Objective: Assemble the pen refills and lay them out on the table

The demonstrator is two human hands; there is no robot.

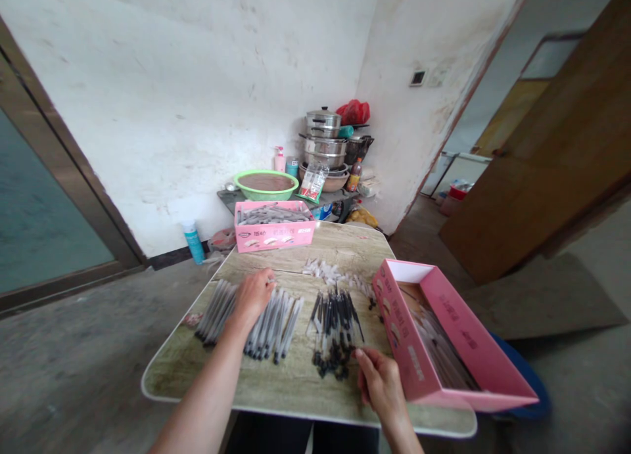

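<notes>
Clear pen barrels with dark tips [283, 322] lie side by side in a row on the left half of the table. My left hand [254, 296] reaches over the far ends of this row, fingers closed; whatever is in them is too small to make out. To the right lies a bunch of black pen refills [338, 313], with small black pieces [332, 363] heaped at their near ends. Beside that heap, my right hand [379, 375] is closed in a pinch, and I cannot make out what its fingertips hold. Small whitish plastic pieces [323, 270] are scattered beyond the refills.
A pink box [276, 236] full of pens stands at the table's back. Another open pink box [414, 349] holding long thin items leans at the right edge. Behind the table [296, 401] are a green basin [266, 194] and stacked steel pots [324, 148] against the wall.
</notes>
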